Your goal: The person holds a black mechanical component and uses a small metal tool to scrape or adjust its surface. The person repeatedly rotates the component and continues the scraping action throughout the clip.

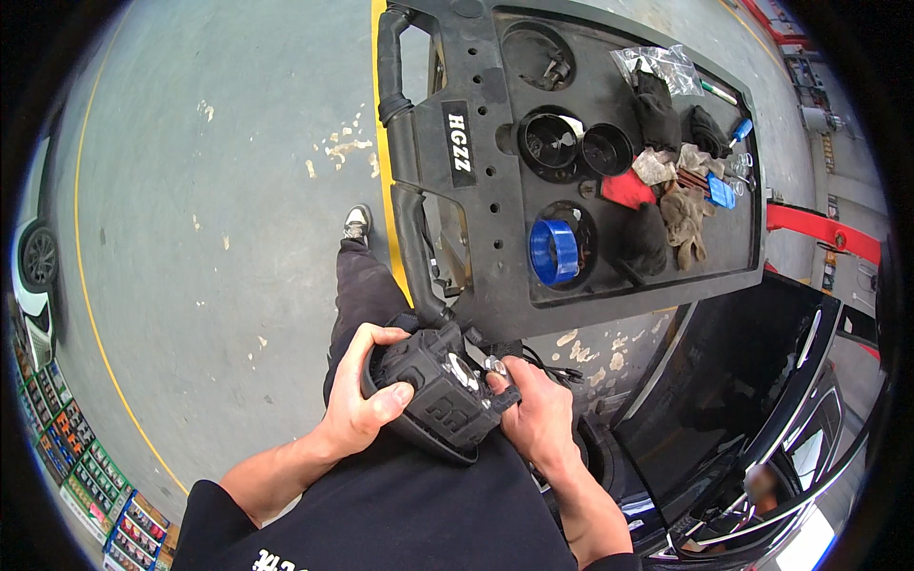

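In front of my torso is a black plastic housing with moulded ribs and a round, shiny opening on its upper side. My left hand clasps its left end, the thumb on top and the fingers around the far edge. At its right end, my right hand pinches a small silver part between thumb and fingers. A short black plastic piece lies by those fingers. Whether the silver part is joined to the housing is hard to tell. Dark cables show just beyond my right hand.
A black tool cart stands ahead, holding black cups, a blue ring, worn gloves and a plastic bag. On the right is a black car door; a blurred person is near it. Shelved goods line the left.
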`<state>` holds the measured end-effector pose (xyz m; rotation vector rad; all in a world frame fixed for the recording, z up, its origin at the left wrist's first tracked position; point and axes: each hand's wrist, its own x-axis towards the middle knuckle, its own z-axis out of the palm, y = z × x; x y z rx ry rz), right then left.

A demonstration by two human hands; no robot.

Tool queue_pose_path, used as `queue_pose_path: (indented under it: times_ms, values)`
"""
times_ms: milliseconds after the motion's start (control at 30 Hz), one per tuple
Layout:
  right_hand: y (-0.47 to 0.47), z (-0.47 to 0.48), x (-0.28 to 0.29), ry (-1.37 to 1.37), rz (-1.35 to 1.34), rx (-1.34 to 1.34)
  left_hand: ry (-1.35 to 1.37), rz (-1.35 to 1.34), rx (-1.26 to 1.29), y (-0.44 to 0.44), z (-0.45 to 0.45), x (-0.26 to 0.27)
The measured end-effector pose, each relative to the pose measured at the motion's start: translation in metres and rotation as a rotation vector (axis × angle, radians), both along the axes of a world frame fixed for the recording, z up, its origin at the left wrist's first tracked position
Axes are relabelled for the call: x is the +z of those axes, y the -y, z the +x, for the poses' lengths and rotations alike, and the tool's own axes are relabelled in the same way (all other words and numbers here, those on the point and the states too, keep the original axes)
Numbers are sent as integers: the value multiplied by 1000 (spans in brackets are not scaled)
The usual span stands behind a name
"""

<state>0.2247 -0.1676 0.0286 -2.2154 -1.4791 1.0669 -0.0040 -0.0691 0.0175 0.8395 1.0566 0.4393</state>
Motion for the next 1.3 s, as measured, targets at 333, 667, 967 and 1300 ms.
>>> queue_pose_path:
  times_ms: [333, 667, 967, 1300]
  values:
    - [-2, 1, 0, 8, 21, 19, -7, -6, -17, -1, -1, 0]
    - [-5, -1, 2, -32, -36, -19, -7, 13, -36, -3, -1, -1]
    - [-22, 13, -4, -200, -191, -40, -8, 50, -57, -9, 3, 3]
    - [-12, 8, 1, -2, -34, 29, 6, -12, -52, -12, 1, 1]
